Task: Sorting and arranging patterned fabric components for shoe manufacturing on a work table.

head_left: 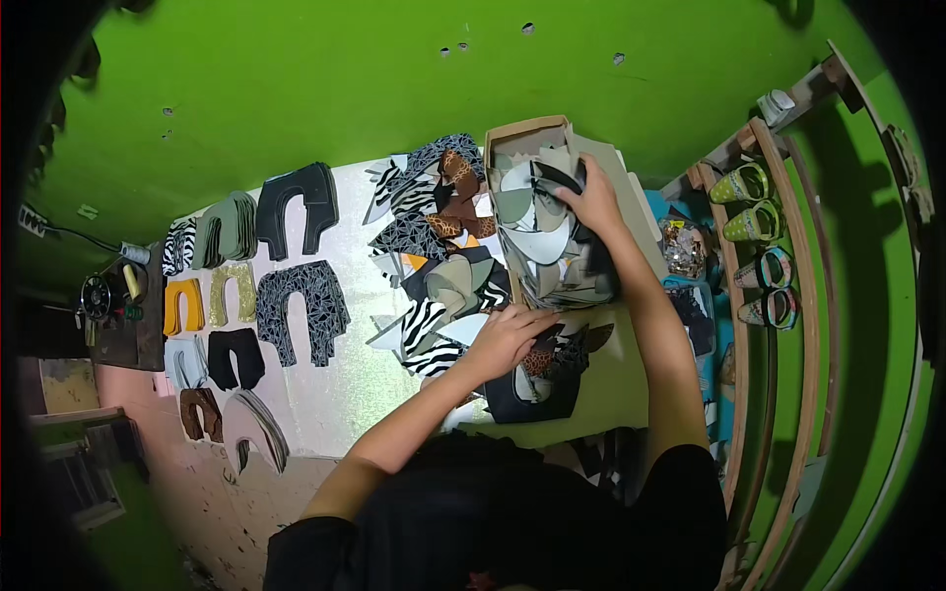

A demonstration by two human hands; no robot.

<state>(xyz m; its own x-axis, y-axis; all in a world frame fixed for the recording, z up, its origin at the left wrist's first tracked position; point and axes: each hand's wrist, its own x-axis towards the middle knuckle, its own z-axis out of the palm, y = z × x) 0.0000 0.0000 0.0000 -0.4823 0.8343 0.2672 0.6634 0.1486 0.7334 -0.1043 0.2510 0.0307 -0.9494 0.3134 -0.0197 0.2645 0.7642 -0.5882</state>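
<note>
A cardboard box (527, 125) on the table holds many cut pieces of grey, white, black and olive sheet material. At its far right part, my right hand (591, 197) is closed on a black cut piece (558, 177), with thumb and fingers on either side. My left hand (510, 337) lies at the box's near edge, fingers stretched out and slightly bent; what is under the fingertips is partly hidden. Next to it, on the near side, lie a black piece (537, 402) and leopard-patterned scraps. Left of the box spreads a heap of zebra, leopard and crackle-patterned pieces (409, 236).
Stacks of U-shaped cut pieces (296, 305) stand in rows on the table's left. A wooden rack (793, 276) with small shoes (754, 222) is on the right, beside blue containers (690, 291). A green wall (325, 79) rises behind. A machine (118, 295) stands far left.
</note>
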